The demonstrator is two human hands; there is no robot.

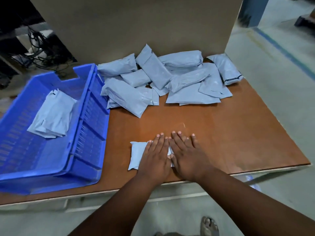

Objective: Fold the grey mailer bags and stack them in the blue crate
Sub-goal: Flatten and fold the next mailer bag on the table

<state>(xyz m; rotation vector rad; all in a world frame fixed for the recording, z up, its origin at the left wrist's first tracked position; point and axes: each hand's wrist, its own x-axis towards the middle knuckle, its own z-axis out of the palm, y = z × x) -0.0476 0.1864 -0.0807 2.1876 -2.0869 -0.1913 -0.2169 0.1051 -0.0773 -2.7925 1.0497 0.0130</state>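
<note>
both hands, left [156, 156] and right [186, 157], press flat on unlabelled mailer bag [137, 155].

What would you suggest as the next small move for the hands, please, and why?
Probably grip the folded mailer bag and carry it left into the blue crate. Both the left hand and right hand press it flat on the table, so the fold looks finished, and folded bags already lie there.

Left hand [156, 159], right hand [187, 159] press flat on grey mailer bag [137, 155]; blue crate [95, 106] beside.
</note>
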